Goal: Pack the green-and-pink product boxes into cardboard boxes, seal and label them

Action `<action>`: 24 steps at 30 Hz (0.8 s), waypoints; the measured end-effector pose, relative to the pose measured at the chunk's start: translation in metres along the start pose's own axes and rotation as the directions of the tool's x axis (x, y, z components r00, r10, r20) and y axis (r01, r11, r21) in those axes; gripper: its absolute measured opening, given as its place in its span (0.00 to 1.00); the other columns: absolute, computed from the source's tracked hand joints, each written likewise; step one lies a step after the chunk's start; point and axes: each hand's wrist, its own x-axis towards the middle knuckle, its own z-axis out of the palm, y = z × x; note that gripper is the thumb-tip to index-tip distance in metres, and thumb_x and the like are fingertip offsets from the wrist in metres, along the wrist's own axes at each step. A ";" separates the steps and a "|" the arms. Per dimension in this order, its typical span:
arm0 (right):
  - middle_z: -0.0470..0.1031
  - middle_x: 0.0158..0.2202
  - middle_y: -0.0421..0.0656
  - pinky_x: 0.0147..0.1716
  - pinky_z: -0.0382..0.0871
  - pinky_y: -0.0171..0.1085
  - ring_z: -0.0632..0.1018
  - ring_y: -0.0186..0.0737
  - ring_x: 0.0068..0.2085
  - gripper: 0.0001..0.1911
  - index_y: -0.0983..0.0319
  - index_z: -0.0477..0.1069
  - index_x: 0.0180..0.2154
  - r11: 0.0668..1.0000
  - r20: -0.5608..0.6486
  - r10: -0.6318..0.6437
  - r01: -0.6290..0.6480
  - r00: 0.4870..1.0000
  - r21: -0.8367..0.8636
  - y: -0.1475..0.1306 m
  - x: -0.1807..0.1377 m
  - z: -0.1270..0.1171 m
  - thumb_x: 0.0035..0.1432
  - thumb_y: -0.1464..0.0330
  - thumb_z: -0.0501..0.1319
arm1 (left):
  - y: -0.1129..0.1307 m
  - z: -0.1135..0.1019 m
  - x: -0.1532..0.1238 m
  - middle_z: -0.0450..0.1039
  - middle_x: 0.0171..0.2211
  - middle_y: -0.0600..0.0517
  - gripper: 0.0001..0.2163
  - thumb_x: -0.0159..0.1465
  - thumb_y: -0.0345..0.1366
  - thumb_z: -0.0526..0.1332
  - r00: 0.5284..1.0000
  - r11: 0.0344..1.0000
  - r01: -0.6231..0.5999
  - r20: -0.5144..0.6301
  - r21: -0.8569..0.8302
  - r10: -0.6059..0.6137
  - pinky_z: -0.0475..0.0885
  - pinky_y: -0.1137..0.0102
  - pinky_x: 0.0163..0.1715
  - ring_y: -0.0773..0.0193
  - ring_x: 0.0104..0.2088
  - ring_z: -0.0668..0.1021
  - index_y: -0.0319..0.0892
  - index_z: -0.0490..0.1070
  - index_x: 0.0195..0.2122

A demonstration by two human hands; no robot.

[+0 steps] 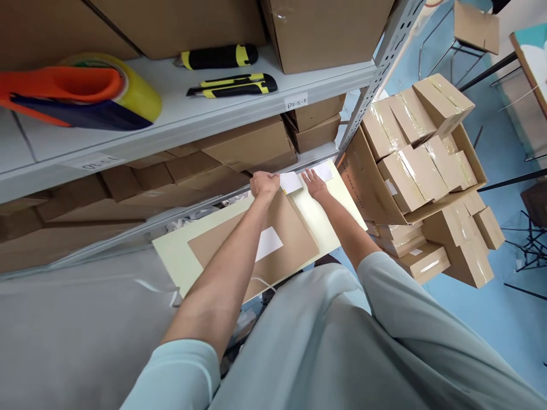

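Observation:
My left hand (264, 185) is closed, its fingers curled at the left edge of a white label (291, 182) above the far end of a flat brown cardboard piece (294, 228). My right hand (314, 183) lies with fingers spread at the edge of another white paper (323, 171), holding nothing. A pale yellow board (171, 245) lies under the cardboard and both hands. Partly behind my left forearm, a white label (268, 245) sits on the cardboard.
Above the board, a shelf (231, 108) carries an orange tape dispenser (81, 85) and yellow-black utility knives (235, 85). Brown boxes (239, 148) line the lower shelf. At right, a large open carton (371, 176) full of small boxes stands beside a metal post (380, 74).

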 end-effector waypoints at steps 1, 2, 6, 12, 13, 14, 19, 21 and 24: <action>0.37 0.85 0.48 0.81 0.48 0.51 0.44 0.44 0.84 0.45 0.65 0.46 0.82 1.000 -0.010 -0.005 0.005 1.000 0.007 0.000 -0.005 0.001 0.66 0.80 0.49 | -0.001 -0.007 -0.004 0.87 0.47 0.38 0.09 0.65 0.43 0.66 1.000 1.000 -0.015 -0.010 0.000 0.015 0.75 0.52 0.60 0.39 0.56 0.84 0.46 0.81 0.32; 0.36 0.85 0.48 0.81 0.46 0.52 0.43 0.44 0.84 0.45 0.66 0.45 0.82 1.000 -0.021 -0.010 0.011 1.000 0.013 0.000 -0.010 0.002 0.66 0.80 0.49 | -0.001 -0.014 -0.009 0.87 0.46 0.39 0.10 0.65 0.44 0.66 0.999 0.999 -0.034 -0.021 -0.004 0.034 0.75 0.53 0.59 0.39 0.55 0.84 0.46 0.81 0.32; 0.34 0.85 0.53 0.81 0.42 0.54 0.40 0.48 0.85 0.46 0.71 0.44 0.81 0.998 -0.052 -0.035 0.038 0.998 0.044 -0.002 -0.026 -0.002 0.64 0.80 0.52 | -0.009 -0.047 -0.040 0.86 0.37 0.43 0.13 0.64 0.49 0.68 0.990 0.983 -0.129 -0.079 -0.130 0.119 0.76 0.58 0.53 0.45 0.47 0.85 0.45 0.80 0.29; 0.38 0.83 0.66 0.80 0.49 0.53 0.47 0.58 0.84 0.49 0.80 0.44 0.80 0.993 -0.130 -0.052 0.064 0.990 0.094 -0.009 -0.061 -0.035 0.65 0.72 0.60 | -0.064 -0.112 -0.141 0.85 0.38 0.47 0.21 0.59 0.59 0.72 0.992 0.807 -0.126 -0.095 -0.577 0.087 0.78 0.63 0.43 0.55 0.39 0.83 0.45 0.85 0.36; 0.41 0.83 0.67 0.80 0.51 0.52 0.49 0.57 0.84 0.46 0.81 0.45 0.80 0.989 -0.166 -0.055 0.077 0.985 0.130 -0.012 -0.075 -0.038 0.69 0.69 0.57 | -0.078 -0.119 -0.159 0.85 0.38 0.47 0.22 0.57 0.60 0.74 0.997 0.769 -0.080 -0.067 -0.634 0.049 0.79 0.63 0.43 0.55 0.39 0.83 0.45 0.85 0.37; 0.46 0.82 0.66 0.79 0.55 0.50 0.53 0.54 0.83 0.42 0.79 0.47 0.80 0.980 -0.197 -0.065 0.100 0.978 0.171 -0.015 -0.091 -0.040 0.74 0.65 0.53 | -0.092 -0.125 -0.175 0.86 0.38 0.46 0.24 0.54 0.62 0.76 0.999 0.733 -0.032 -0.036 -0.680 0.011 0.79 0.62 0.43 0.55 0.38 0.83 0.45 0.85 0.36; 0.79 0.66 0.57 0.64 0.76 0.48 0.80 0.49 0.66 0.41 0.60 0.67 0.73 0.415 -0.290 -0.294 0.395 0.911 0.819 -0.044 -0.193 -0.030 0.71 0.42 0.60 | -0.136 -0.137 -0.227 0.86 0.36 0.44 0.27 0.40 0.63 0.82 0.994 0.655 0.105 0.064 -0.749 -0.086 0.80 0.59 0.45 0.52 0.38 0.83 0.46 0.86 0.30; 0.85 0.55 0.50 0.56 0.80 0.46 0.85 0.47 0.55 0.44 0.55 0.71 0.69 0.340 -0.240 -0.409 0.391 0.880 0.856 -0.061 -0.226 -0.028 0.59 0.45 0.74 | -0.140 -0.143 -0.237 0.87 0.35 0.43 0.25 0.41 0.62 0.82 0.995 0.676 0.094 0.087 -0.731 -0.044 0.80 0.59 0.44 0.50 0.38 0.83 0.47 0.86 0.28; 0.83 0.39 0.41 0.47 0.79 0.42 0.83 0.43 0.41 0.25 0.53 0.82 0.49 0.418 -0.169 -0.480 0.393 0.861 0.819 -0.087 -0.257 -0.038 0.53 0.51 0.80 | -0.139 -0.161 -0.247 0.86 0.35 0.44 0.20 0.44 0.58 0.82 0.993 0.701 0.030 0.099 -0.713 0.058 0.79 0.59 0.44 0.49 0.39 0.83 0.49 0.86 0.26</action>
